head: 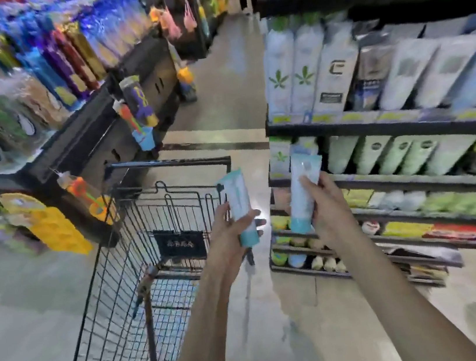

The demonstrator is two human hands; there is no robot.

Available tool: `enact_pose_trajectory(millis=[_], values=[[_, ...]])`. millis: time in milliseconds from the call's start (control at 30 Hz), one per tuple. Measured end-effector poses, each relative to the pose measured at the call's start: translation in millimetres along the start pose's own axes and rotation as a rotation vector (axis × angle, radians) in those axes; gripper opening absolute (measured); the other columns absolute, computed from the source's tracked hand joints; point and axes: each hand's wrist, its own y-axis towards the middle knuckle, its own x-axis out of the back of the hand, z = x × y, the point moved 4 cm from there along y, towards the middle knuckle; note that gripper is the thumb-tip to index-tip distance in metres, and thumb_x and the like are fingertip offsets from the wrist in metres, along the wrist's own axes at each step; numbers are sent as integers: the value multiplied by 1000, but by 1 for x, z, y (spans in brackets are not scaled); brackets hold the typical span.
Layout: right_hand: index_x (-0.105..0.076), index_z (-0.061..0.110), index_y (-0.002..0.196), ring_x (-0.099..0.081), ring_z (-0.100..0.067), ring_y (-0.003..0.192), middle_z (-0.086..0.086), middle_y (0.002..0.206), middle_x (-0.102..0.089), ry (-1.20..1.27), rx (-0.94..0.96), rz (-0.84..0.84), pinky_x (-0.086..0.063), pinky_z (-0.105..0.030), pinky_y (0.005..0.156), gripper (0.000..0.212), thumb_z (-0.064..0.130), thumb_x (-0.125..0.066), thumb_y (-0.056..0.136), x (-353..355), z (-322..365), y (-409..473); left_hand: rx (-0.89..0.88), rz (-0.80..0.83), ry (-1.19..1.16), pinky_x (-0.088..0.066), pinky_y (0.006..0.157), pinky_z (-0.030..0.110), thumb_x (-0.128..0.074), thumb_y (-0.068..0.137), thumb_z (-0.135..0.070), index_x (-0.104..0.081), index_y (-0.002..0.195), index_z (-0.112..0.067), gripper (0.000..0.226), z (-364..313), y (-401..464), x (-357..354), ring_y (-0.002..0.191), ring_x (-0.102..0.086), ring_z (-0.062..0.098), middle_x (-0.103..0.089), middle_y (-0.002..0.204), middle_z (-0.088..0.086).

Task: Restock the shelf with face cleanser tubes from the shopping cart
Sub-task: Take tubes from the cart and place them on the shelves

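Both hands are raised in the aisle, each wrapped around a pale blue face cleanser tube with a teal cap pointing down. Left hand [231, 227] grips the left tube [240, 207] near its lower half, fingers curled across the front, just above the right rim of the shopping cart [149, 254]. Right hand [327, 207] holds the right tube [302, 192] upright, thumb on its front, with the crimped top of the tube lying against the end of the shelf [376, 127] on the right. The two tubes stand near each other but apart.

That shelf carries rows of pale tubes and boxes [323, 76] on its upper tiers, green-capped tubes [404, 154] on the tier level with the held tube, and smaller mixed packs lower down. The black wire cart stands to the left of the arms on a grey floor [20, 318]; what lies in its basket is too blurred to make out. Across the aisle, a dark display [95, 130] holds bright packets, with toys [138, 108] hanging from its end.
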Motion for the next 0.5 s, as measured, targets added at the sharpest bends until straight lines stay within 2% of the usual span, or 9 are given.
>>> enact_pose_trajectory(millis=[67,167,267,400,500], values=[[-63,17,131,-70,-23,94,-5,108,-74,-31,24,-31,-60,-45,85,29,19,-63,102,27,19,-5,2,51,43,-56,70,40,-70,90,-2,-50,135,-10,50,8,7,-30,87,-68,30,-71,103,16],[-63,16,133,-72,-20,96,-4,111,-76,-53,54,-67,-57,-39,81,35,15,-67,99,71,48,-12,16,104,67,-56,69,41,-63,91,8,-56,131,-12,45,24,12,-81,87,-69,25,-72,101,9],[-62,12,129,-74,-23,101,-7,114,-77,-58,71,-111,-58,-37,81,38,9,-73,93,113,76,-21,-22,163,144,-58,69,39,-66,89,9,-58,131,-20,51,39,10,-138,93,-72,23,-74,110,6],[-63,13,125,-73,-27,109,-9,118,-76,-106,123,-127,-59,-42,93,41,7,-78,87,172,115,-35,-79,204,210,-57,81,35,-71,89,3,-56,134,-18,52,63,-6,-214,106,-71,21,-73,121,3],[-63,19,123,-73,-25,106,-5,116,-76,-149,148,-166,-59,-45,93,46,7,-83,83,214,138,-44,-105,199,233,-56,92,41,-74,88,0,-59,128,-23,49,80,-12,-259,112,-69,23,-73,122,2]])
